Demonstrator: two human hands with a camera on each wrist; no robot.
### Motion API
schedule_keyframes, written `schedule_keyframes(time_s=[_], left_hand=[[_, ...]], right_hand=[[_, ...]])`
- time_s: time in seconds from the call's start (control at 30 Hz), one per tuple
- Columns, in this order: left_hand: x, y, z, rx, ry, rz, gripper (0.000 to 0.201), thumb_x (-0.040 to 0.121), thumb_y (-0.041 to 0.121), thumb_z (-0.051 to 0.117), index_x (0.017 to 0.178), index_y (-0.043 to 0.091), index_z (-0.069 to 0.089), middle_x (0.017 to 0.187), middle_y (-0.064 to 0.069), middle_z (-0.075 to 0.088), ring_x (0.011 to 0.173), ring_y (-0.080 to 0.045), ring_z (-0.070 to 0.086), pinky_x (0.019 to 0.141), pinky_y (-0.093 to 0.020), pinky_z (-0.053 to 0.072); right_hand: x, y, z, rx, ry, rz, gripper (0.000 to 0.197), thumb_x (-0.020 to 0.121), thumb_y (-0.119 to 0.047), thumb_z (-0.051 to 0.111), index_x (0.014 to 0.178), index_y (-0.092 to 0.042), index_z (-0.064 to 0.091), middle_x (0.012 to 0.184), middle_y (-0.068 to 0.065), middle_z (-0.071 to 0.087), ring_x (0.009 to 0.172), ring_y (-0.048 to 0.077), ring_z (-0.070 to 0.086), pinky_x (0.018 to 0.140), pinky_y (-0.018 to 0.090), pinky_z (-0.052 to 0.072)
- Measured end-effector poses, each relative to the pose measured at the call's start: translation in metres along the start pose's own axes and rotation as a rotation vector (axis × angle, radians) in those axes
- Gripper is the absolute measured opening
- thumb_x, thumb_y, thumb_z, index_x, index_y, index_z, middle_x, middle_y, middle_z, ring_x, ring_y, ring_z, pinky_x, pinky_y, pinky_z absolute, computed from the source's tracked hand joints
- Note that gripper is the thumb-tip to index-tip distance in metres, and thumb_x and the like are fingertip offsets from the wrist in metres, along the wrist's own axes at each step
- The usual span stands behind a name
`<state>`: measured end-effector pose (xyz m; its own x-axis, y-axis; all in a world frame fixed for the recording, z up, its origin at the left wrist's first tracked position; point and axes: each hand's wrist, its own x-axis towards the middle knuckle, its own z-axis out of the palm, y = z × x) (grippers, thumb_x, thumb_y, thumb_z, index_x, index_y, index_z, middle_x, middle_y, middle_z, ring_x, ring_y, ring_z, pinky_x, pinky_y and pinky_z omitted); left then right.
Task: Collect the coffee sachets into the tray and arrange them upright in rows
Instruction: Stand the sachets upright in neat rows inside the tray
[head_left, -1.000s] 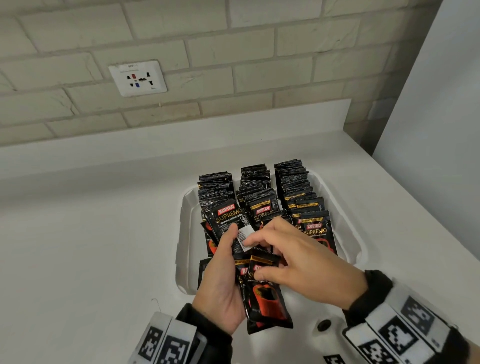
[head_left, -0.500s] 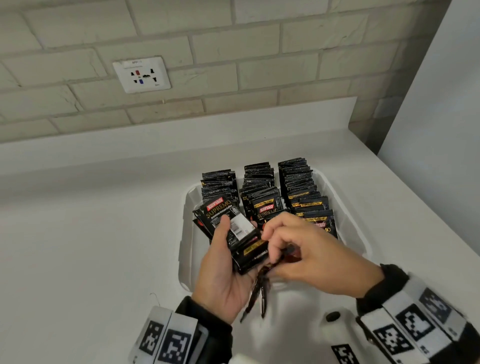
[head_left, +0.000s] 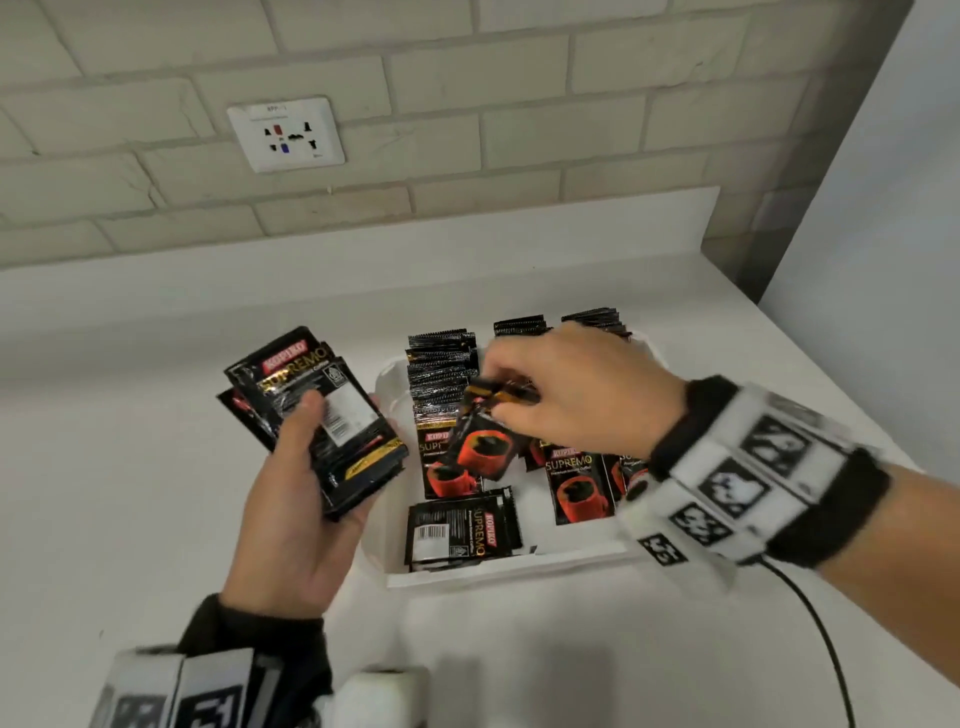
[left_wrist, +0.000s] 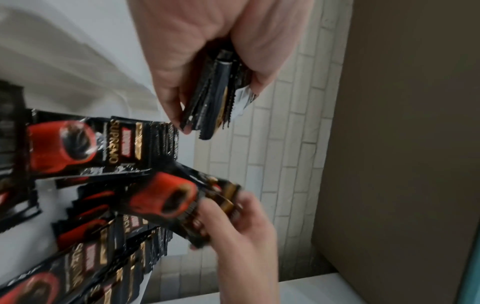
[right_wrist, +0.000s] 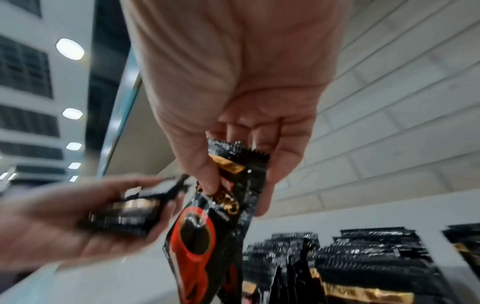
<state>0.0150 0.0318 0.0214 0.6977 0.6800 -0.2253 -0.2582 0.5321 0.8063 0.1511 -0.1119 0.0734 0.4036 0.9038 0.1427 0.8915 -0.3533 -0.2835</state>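
A person works at a white counter against a brick wall with a socket. The left hand, palm up just left of the tray, grips a fanned stack of black coffee sachets, thumb pressed on top, fingers curled beneath. The right hand hovers over the tray and pinches the top edge of one sachet between thumb and fingertips; it hangs tilted above the left row. In the tray, three rows of sachets stand upright toward the wall. Nearer the person, one loose sachet lies flat, back side up, in the tray.
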Motion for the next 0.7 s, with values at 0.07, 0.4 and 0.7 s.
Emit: schedule_keyframes(time_s=[0.07, 0.4, 0.7], left_hand=[[-0.001, 0.003, -0.001, 0.017, -0.026, 0.018, 0.020, 0.089, 0.033, 0.050, 0.094, 0.018, 0.062, 0.079, 0.000, 0.073, 0.071, -0.013, 0.070, 0.077, -0.040, 0.054], [0.001, -0.014, -0.012, 0.074, -0.071, -0.223, 0.035, 0.081, 0.032, 0.055, 0.108, 0.011, 0.061, 0.087, -0.010, 0.072, 0.080, -0.024, 0.068, 0.086, -0.045, 0.050], [0.015, -0.030, 0.002, 0.066, 0.056, -0.390, 0.028, 0.095, 0.034, 0.044, 0.100, 0.012, 0.060, 0.093, -0.015, 0.067, 0.080, -0.029, 0.063, 0.081, -0.052, 0.046]], right_hand=[[0.020, -0.009, 0.014, -0.157, -0.065, -0.076, 0.016, 0.089, -0.024, 0.050, 0.105, -0.025, 0.052, 0.067, -0.010, 0.040, 0.067, 0.015, 0.044, 0.059, 0.024, 0.032], [0.062, -0.013, 0.057, -0.324, -0.326, -0.145, 0.030, 0.090, -0.022, 0.051, 0.119, -0.016, 0.046, 0.087, 0.002, 0.051, 0.070, 0.018, 0.044, 0.055, 0.026, 0.034], [0.069, -0.010, 0.057, -0.111, -0.443, -0.013, 0.039, 0.081, -0.028, 0.067, 0.113, -0.014, 0.050, 0.084, -0.005, 0.044, 0.080, 0.017, 0.047, 0.062, 0.026, 0.035]])
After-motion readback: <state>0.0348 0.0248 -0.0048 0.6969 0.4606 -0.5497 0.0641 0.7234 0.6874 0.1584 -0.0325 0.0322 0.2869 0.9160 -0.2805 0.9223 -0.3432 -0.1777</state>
